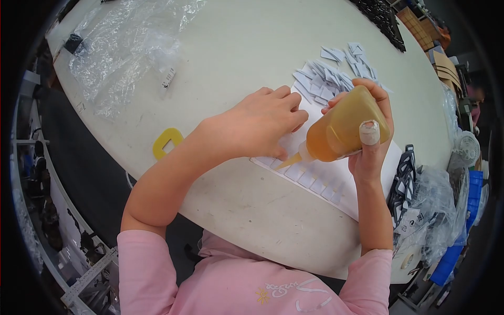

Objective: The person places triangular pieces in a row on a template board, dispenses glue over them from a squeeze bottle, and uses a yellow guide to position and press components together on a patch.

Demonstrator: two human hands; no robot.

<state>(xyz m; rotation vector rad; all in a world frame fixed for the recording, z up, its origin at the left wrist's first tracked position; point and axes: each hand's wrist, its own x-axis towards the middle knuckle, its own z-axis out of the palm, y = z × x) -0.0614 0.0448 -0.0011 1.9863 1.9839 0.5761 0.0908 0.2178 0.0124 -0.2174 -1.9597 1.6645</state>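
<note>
My right hand point(370, 134) is wrapped round a squeeze bottle point(344, 126) holding amber liquid, and its thumb has a white bandage. The bottle tilts nozzle-down to the left, with its tip just above a row of small white pieces point(310, 181). These lie along the near edge of a white sheet point(349, 173). Beside the nozzle, my left hand point(270, 121) hovers over or rests on the sheet's left part. Its fingers are bent and its thumb stands apart, near the sheet's edge; I see nothing held. Beyond the bottle lies a heap of folded white pieces point(323, 81).
Clear plastic film point(131, 58) covers the table's far left. A yellow ring-shaped object point(167, 143) lies left of my forearm. Dark latticed parts point(403, 181) and plastic bags point(436, 210) sit at the right edge, beside a blue bin point(474, 197). A small fan point(467, 148) stands beyond.
</note>
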